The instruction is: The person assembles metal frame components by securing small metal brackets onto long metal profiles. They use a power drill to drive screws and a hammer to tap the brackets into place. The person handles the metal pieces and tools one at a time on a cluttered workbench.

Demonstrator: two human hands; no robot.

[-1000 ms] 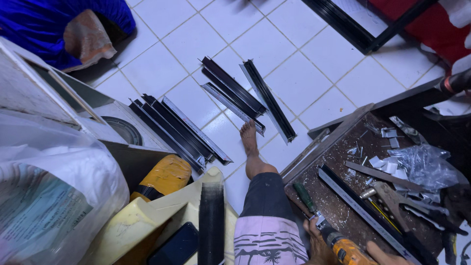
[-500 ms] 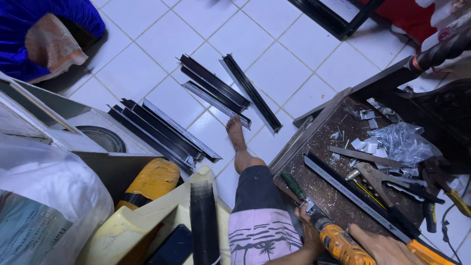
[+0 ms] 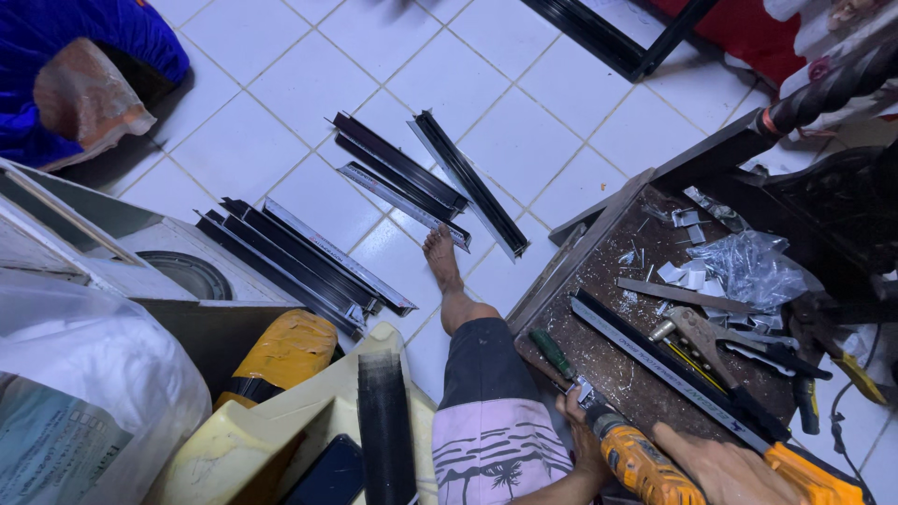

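Note:
An orange power drill [image 3: 645, 465] lies low at the near edge of a dark wooden bench [image 3: 625, 281], its metal chuck pointing up-left. My left hand [image 3: 582, 432] grips the drill's front by the chuck. My right hand [image 3: 718, 458] is wrapped around the drill's body further back. Just ahead of the chuck lies a green-handled screwdriver [image 3: 552, 353]. A long black metal profile [image 3: 659, 367] lies diagonally across the bench beside the drill. My bare foot [image 3: 441, 257] rests on the white tiled floor.
The bench also carries a hammer [image 3: 697, 329], pliers, loose metal bits and a crumpled plastic bag [image 3: 753, 266]. Two groups of black metal profiles [image 3: 421, 178] [image 3: 299, 257] lie on the tiles. At left are a white bag [image 3: 84, 393], a yellow container [image 3: 281, 351] and a blue cloth.
The view has drifted so that the bench and both hands sit further in frame. My right hand has come onto the drill's body, and the drill has shifted slightly up.

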